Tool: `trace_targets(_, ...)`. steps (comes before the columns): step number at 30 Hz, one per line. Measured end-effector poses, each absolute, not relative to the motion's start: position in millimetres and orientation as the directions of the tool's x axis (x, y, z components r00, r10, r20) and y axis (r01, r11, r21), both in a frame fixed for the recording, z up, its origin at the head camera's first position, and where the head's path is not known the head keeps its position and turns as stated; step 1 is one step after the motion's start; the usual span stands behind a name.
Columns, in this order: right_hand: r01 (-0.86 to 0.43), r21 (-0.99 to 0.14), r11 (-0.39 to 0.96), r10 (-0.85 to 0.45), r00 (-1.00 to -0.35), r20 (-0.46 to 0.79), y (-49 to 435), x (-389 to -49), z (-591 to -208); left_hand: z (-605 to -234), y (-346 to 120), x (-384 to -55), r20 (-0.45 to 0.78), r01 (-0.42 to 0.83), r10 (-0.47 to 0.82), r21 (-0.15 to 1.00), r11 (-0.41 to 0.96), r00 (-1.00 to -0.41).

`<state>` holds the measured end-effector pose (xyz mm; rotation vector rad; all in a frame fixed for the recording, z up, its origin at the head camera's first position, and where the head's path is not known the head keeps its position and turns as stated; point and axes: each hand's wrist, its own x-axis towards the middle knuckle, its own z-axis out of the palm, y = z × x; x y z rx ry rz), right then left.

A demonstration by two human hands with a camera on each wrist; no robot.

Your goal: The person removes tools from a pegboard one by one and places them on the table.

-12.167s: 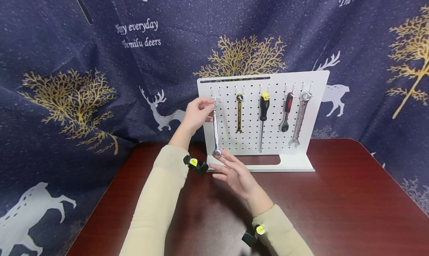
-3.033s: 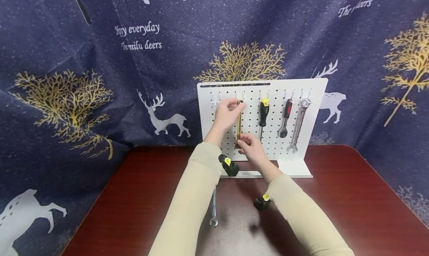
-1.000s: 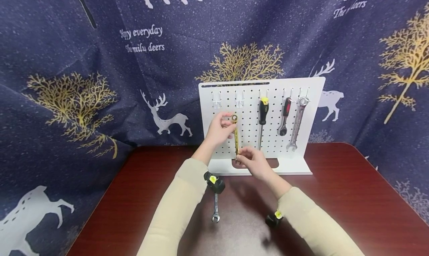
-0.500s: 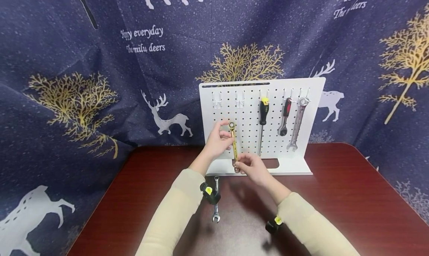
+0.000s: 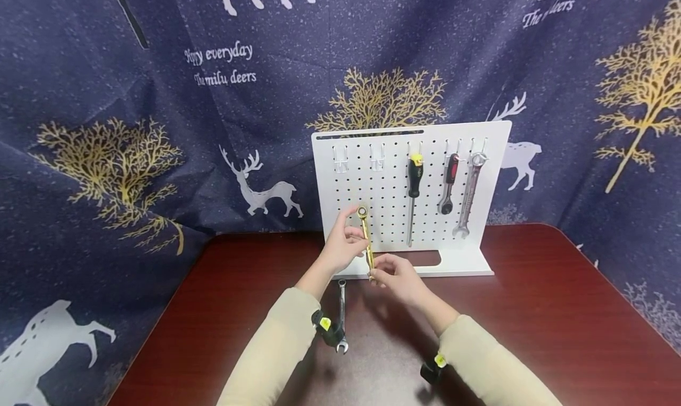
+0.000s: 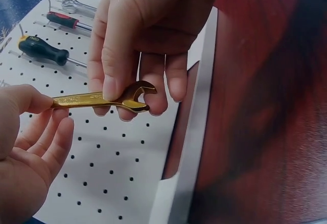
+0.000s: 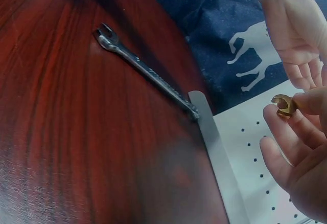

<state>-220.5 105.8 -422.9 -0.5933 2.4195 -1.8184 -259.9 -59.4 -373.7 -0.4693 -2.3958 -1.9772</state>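
A gold combination wrench is held tilted by both hands in front of the pegboard. My left hand pinches its shaft between thumb and fingers, below the ring end. The open end lies between the thumb and fingers of my right hand. In the left wrist view that open jaw of the gold wrench shows clearly against the right fingers. On the table, under the left wrist, lies a silver combination wrench, partly covered by the wrist camera; the right wrist view shows the silver wrench whole.
The white pegboard stands at the back of the dark red table. On it hang a screwdriver, a ratchet and a large silver wrench. Two hooks at its left hold nothing. A patterned cloth hangs behind.
The silver wrench has gone from the leftmost hook to the table. Both hands have taken the gold wrench off its hook and are bringing it down and slightly left.
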Motion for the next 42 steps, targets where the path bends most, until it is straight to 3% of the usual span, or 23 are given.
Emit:
trace_targets(22, -0.235, -0.955, 0.178, -0.379, -0.913, 0.154, 100, -201, -452, -422, -70, -244, 0.077, 0.079, 0.2, 0.997, 0.003, -0.977)
trace_targets(33, -0.17, -0.979, 0.113, -0.287, -0.949, 0.132, 94, -204, -457, -440, -77, -231, 0.015, 0.017, 0.242, 1.0, 0.007, -0.97)
trace_targets(42, -0.139, -0.988, 0.063, -0.306, -0.945, 0.114, 82, -209, -459, -453, -85, -218, -0.024, -0.014, 0.309, 0.999, 0.035, -0.951)
